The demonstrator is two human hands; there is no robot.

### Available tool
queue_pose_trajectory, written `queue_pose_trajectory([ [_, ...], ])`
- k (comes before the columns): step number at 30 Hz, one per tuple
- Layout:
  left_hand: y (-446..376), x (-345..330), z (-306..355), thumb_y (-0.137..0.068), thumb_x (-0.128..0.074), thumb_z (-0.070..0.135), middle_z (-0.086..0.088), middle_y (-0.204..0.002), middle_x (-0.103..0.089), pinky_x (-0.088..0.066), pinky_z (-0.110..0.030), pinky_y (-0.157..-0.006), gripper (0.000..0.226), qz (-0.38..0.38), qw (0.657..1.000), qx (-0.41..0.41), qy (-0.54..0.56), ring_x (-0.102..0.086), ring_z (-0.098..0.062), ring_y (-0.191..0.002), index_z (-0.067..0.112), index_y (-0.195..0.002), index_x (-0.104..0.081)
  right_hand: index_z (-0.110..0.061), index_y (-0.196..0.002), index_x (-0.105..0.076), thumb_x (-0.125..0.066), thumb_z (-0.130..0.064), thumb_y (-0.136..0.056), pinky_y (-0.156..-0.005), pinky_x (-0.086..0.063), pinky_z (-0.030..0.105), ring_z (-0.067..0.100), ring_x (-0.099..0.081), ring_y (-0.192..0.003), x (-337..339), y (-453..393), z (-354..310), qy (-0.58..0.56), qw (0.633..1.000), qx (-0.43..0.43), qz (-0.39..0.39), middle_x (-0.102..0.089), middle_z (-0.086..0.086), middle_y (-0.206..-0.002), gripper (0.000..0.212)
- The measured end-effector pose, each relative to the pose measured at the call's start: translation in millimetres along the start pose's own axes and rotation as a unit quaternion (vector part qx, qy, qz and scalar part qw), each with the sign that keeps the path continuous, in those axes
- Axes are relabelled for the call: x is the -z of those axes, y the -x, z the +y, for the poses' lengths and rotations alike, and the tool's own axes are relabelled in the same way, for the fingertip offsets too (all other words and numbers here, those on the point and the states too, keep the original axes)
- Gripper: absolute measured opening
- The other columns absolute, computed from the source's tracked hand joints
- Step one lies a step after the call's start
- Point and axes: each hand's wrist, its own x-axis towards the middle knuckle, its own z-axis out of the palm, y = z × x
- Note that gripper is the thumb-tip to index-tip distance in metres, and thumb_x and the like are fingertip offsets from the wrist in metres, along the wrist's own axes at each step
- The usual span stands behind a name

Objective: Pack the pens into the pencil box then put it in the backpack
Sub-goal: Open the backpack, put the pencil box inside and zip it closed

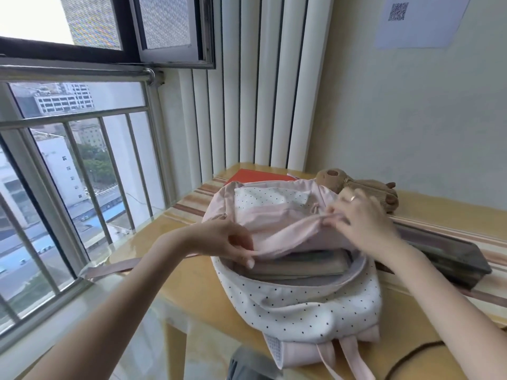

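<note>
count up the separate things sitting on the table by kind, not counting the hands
backpack: 1
plush toy: 1
red book or folder: 1
dark long box: 1
dark cable: 1
total: 5
The items inside the backpack overlap too much to count. Both the left hand and right hand pinch the backpack's pink flap.

Table (pixel 197 286): yellow glossy top, striped band running along far side. Lying directly on it: backpack (pixel 301 305) (white, black dots, pink trim), mouth open, straps hanging over near edge. Red book (pixel 255 175) flat behind backpack, partly hidden. Brown plush toy (pixel 365 185) at far right, against wall. Dark long box (pixel 444 253) right of backpack, on striped band. Black cable (pixel 411 355) at near right edge.
</note>
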Motion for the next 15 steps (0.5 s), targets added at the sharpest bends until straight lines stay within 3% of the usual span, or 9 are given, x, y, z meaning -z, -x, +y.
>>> queue_pose_trajectory([
  [2,-6,1,4,-0.065,-0.075,0.053,0.008,-0.103,-0.065,-0.045,-0.025,-0.088,0.041,0.033,0.999,-0.006,-0.003,-0.056,-0.004,-0.095,0.031,-0.098,-0.065,-0.015,-0.09,-0.069,-0.064,-0.032,-0.084,-0.075,-0.038,0.038,0.031,-0.056,-0.087,-3,-19,5,0.028,0.989,-0.042,0.141,-0.059,0.008,-0.086,0.019],
  [4,-22,8,12,-0.08,-0.068,0.039,-0.001,-0.089,-0.066,-0.046,-0.031,-0.083,0.024,0.186,0.981,-0.04,-0.04,-0.057,-0.014,-0.084,0.016,-0.086,-0.064,-0.014,-0.087,-0.068,-0.063,-0.031,-0.085,-0.068,-0.042,0.038,0.035,-0.06,-0.08,-9,-39,6,0.009,0.979,-0.095,0.183,-0.063,0.013,-0.081,0.018],
  [7,-51,25,24,-0.091,-0.052,0.033,-0.001,-0.066,-0.055,-0.042,-0.036,-0.059,0.027,0.437,0.899,-0.015,0.026,-0.051,-0.024,-0.065,0.012,-0.074,-0.051,-0.01,-0.09,-0.061,-0.051,-0.031,-0.094,-0.052,-0.038,0.034,0.037,-0.062,-0.069,-20,-63,8,-0.053,0.959,-0.161,0.229,-0.066,0.017,-0.073,0.023],
  [9,-75,40,22,-0.092,-0.048,0.026,-0.001,-0.064,-0.05,-0.033,-0.034,-0.055,0.023,0.512,0.852,0.03,0.108,-0.048,-0.027,-0.065,0.01,-0.076,-0.045,-0.011,-0.104,-0.055,-0.051,-0.026,-0.094,-0.052,-0.04,0.034,0.039,-0.065,-0.075,-32,-68,8,-0.111,0.952,-0.138,0.248,-0.069,0.017,-0.08,0.019],
  [10,-89,44,17,-0.092,-0.045,0.022,-0.005,-0.069,-0.054,-0.032,-0.035,-0.057,0.019,0.523,0.841,0.057,0.126,-0.051,-0.03,-0.069,0.007,-0.08,-0.044,-0.015,-0.119,-0.049,-0.052,-0.029,-0.093,-0.063,-0.049,0.04,0.04,-0.065,-0.091,-39,-67,7,-0.17,0.961,-0.101,0.195,-0.07,0.016,-0.1,0.029],
  [11,-101,45,12,-0.092,-0.043,0.018,-0.012,-0.077,-0.057,-0.033,-0.035,-0.06,0.015,0.519,0.841,0.085,0.127,-0.054,-0.034,-0.075,0.005,-0.086,-0.044,-0.025,-0.133,-0.037,-0.054,-0.035,-0.092,-0.084,-0.05,0.046,0.039,-0.057,-0.113,-49,-64,6,-0.227,0.967,-0.061,0.094,-0.06,0.015,-0.127,0.046],
  [12,-112,44,7,-0.092,-0.041,0.016,-0.018,-0.085,-0.059,-0.034,-0.037,-0.063,0.013,0.512,0.843,0.114,0.117,-0.055,-0.037,-0.082,0.003,-0.091,-0.044,-0.036,-0.142,-0.023,-0.054,-0.043,-0.091,-0.104,-0.038,0.049,0.035,-0.04,-0.132,-61,-61,6,-0.234,0.972,-0.031,-0.018,-0.041,0.01,-0.148,0.06],
  [13,-120,40,3,-0.092,-0.04,0.013,-0.022,-0.094,-0.058,-0.034,-0.039,-0.065,0.012,0.503,0.848,0.141,0.093,-0.055,-0.04,-0.088,0.002,-0.096,-0.043,-0.046,-0.144,-0.012,-0.053,-0.049,-0.089,-0.114,-0.02,0.051,0.031,-0.021,-0.143,-73,-56,6,-0.191,0.976,-0.009,-0.101,-0.022,0.003,-0.158,0.068],
  [15,-129,31,0,-0.089,-0.042,0.004,-0.025,-0.11,-0.053,-0.036,-0.045,-0.073,0.019,0.49,0.857,0.157,-0.02,-0.052,-0.043,-0.1,0.001,-0.107,-0.044,-0.053,-0.144,-0.003,-0.048,-0.055,-0.089,-0.116,0.003,0.054,0.025,-0.003,-0.148,-95,-52,9,-0.088,0.987,0.01,-0.133,-0.007,-0.007,-0.161,0.071],
])
